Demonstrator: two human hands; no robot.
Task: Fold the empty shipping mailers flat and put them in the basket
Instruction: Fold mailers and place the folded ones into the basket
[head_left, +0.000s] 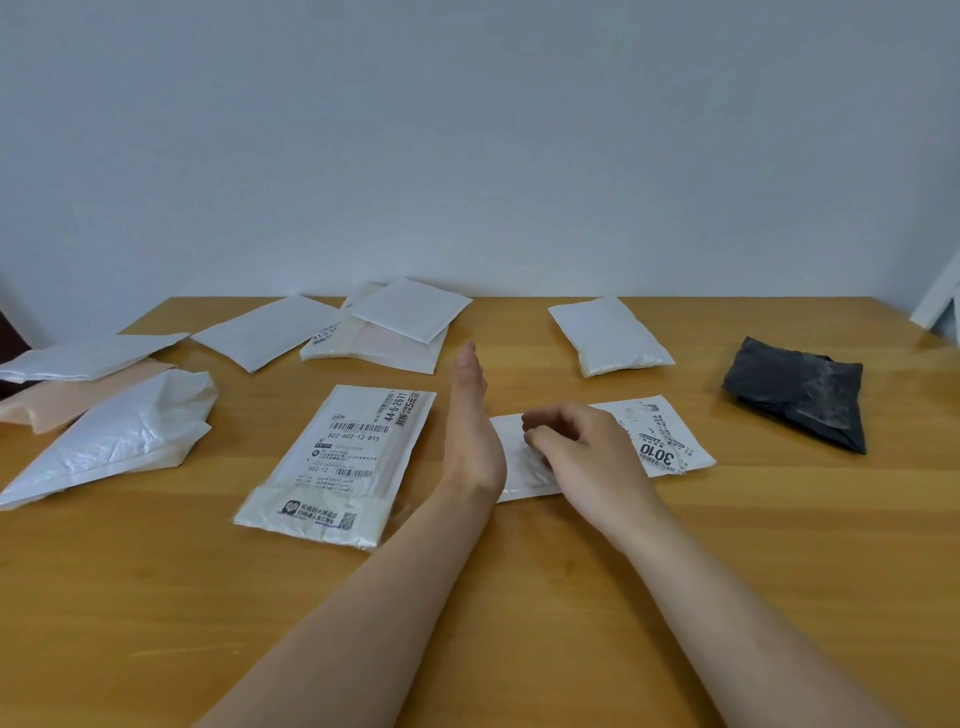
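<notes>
**Now two hands are on one white mailer**

Right now the small white mailer (660, 436) lies flat on the wooden table (519, 597), in the middle and a bit to the right. It has a torn label with "3010" on it.

The left hand (470, 421) stands on its side at the left end of this mailer. Its fingers are straight and close together, and they hold nothing.

The right hand (576, 447) lies on top of the same mailer. Its fingers are bent, with the tips down on the white paper. I cannot tell if they pinch the mailer or only press on it.

Just left of the left hand lies a bigger white mailer with barcodes (337, 462). It is flat and nothing touches it.

At the back, in the middle, one white padded mailer (410, 312) lies on top of another one (374, 348). Beside them, to the left, is a flat white mailer (260, 330).

At the far left is a messy pile: a white mailer (88, 356), a peach mailer (78, 397) under it, and a crumpled white mailer (114, 441) in front.

At the back right sits a puffy white mailer (610, 335). Far to the right lies a black mailer (797, 392), folded up and wrinkled.

Behind the table is a plain pale wall (467, 130).
</notes>
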